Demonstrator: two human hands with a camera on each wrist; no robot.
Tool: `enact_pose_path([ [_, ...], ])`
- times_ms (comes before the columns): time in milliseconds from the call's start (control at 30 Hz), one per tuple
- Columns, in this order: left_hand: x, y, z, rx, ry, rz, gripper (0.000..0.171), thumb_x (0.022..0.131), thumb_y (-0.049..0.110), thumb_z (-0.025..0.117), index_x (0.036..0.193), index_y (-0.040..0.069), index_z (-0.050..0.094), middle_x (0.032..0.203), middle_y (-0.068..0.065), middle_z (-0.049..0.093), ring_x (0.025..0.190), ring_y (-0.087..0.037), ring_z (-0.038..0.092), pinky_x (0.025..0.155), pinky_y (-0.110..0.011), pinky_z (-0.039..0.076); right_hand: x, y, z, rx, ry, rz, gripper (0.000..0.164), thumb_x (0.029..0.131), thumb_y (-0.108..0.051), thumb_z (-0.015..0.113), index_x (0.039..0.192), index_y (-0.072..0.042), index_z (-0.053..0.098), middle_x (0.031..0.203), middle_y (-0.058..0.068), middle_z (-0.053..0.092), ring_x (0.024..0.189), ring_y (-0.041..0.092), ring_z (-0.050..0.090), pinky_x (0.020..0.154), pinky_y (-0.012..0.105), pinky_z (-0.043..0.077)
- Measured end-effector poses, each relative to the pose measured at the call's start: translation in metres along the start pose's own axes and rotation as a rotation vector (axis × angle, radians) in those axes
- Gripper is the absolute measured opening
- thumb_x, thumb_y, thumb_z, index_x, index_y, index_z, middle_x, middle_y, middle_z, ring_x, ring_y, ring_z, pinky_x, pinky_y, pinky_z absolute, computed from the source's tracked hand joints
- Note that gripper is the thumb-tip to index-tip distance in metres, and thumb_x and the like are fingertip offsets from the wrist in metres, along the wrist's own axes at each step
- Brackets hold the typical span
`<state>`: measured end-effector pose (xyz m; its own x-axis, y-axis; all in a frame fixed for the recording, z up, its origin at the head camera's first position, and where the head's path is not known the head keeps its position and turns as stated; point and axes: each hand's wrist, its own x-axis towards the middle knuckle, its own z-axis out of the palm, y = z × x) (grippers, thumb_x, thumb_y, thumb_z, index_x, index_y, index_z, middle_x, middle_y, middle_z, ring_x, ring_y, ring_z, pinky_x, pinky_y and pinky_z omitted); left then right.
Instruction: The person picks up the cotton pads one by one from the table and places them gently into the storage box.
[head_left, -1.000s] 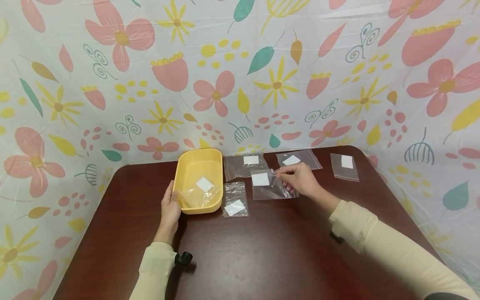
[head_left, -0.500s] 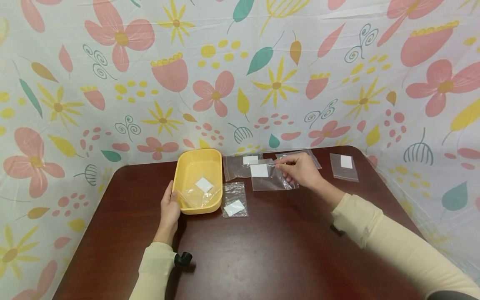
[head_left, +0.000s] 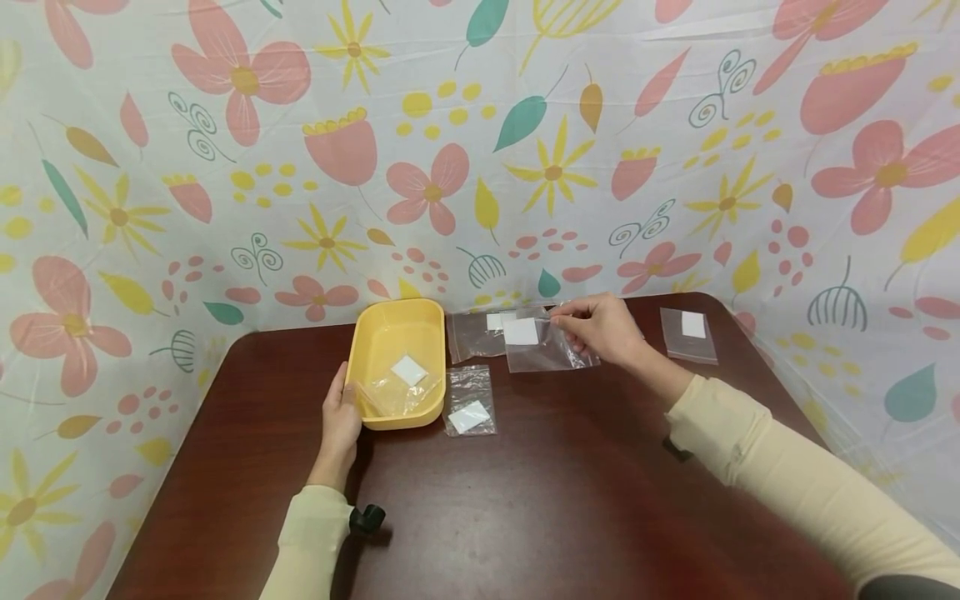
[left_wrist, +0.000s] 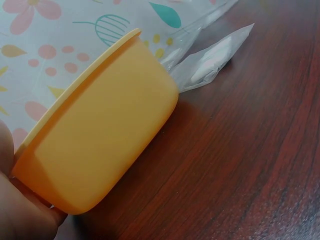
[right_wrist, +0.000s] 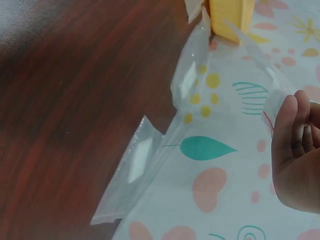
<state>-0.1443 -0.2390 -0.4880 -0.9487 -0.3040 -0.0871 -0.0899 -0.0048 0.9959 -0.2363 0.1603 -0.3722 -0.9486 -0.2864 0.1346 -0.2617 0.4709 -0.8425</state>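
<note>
My left hand [head_left: 341, 421] grips the left side of a yellow plastic tray [head_left: 362, 342], its hold on the rim showing in the left wrist view. Inside the tray lies a clear bag [head_left: 382, 396] with a white rectangular piece. My right hand [head_left: 603, 329] pinches the upper right corner of a clear zip bag [head_left: 551, 354] holding a white piece [head_left: 521, 331]. This bag hangs in front of another clear bag [head_left: 468, 337] lying right of the tray. In the right wrist view, a red line shows on the held bag [right_wrist: 267, 107] by the fingers.
Another bag [head_left: 470, 400] lies against the tray's right side. One more bag [head_left: 688, 337] lies at the table's far right. Behind my right hand is a bag [right_wrist: 135, 165], best seen in the right wrist view. A flowered curtain [head_left: 480, 167] borders the brown table [head_left: 480, 517].
My right hand has raised the pinched zip bag away from me, so it now overlaps the bag behind it. My left hand and the tray have stayed put.
</note>
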Motion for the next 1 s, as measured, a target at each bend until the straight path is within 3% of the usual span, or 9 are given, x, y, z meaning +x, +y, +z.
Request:
enact_pose_path([
  [367,0.0,0.001,0.0,-0.01,-0.006,-0.005,0.053,0.112,0.017,0.028,0.163,0.015,0.014,0.166,-0.002,0.015,0.15,-0.02,0.016,0.121,-0.038,0.018,0.004,-0.009,-0.003,-0.004,-0.004,-0.032,0.015,0.094,-0.017,0.074,0.097,-0.004,0.08,0.061,0.012,0.062,0.048,0.022,0.057,0.043,0.029,0.051],
  [733,0.003,-0.003,-0.001,0.008,0.004,0.0,0.053,0.112,0.016,0.029,0.163,0.016,0.017,0.166,-0.003,0.018,0.15,-0.021,0.019,0.12,-0.038,0.021,0.007,-0.012,0.003,-0.01,-0.013,0.027,0.014,0.094,-0.02,0.074,0.097,-0.007,0.08,0.065,0.012,0.063,0.052,0.022,0.059,0.045,0.028,0.05],
  [1000,0.003,-0.002,-0.001,0.01,0.005,-0.004,0.053,0.112,0.016,0.028,0.163,0.016,0.016,0.166,-0.002,0.017,0.15,-0.02,0.017,0.12,-0.038,0.019,0.013,-0.017,0.017,0.04,-0.032,-0.037,0.013,0.094,-0.012,0.073,0.098,-0.001,0.079,0.062,0.013,0.061,0.048,0.022,0.058,0.045,0.029,0.052],
])
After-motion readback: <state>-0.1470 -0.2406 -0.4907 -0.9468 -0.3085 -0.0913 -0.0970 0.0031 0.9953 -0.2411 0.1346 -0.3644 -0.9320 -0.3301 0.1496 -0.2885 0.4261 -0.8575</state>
